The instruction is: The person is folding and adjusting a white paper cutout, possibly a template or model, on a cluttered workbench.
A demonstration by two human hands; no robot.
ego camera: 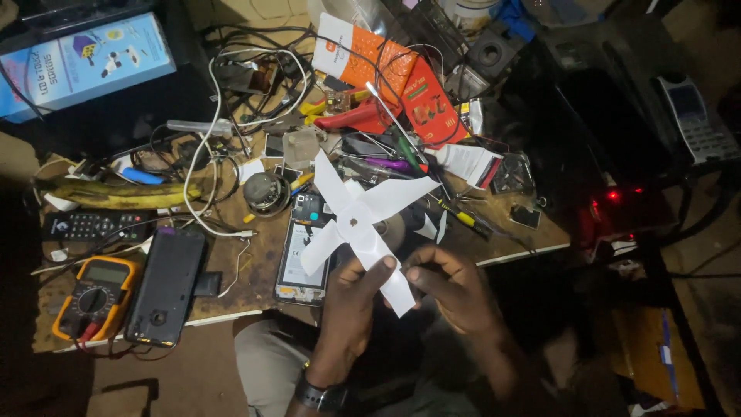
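A white four-bladed plastic fan propeller [356, 222] with a small hole at its hub is held up above a cluttered workbench [262, 255]. My left hand [353, 297] pinches its lower blade with thumb and fingers. My right hand [451, 284] holds the same lower blade from the right, fingertips touching it. Directly under the propeller lies an opened phone [302, 255] with its insides showing. A dark watch [320, 395] sits on my left wrist.
An orange multimeter [94, 292], a black phone back [166, 284], a remote [91, 225] and a banana [116, 194] lie at left. Tangled cables [224, 154], screwdrivers [401, 143], orange packets [363, 58] and a small round motor [266, 191] crowd the bench. A dark device with red lights [614, 205] stands right.
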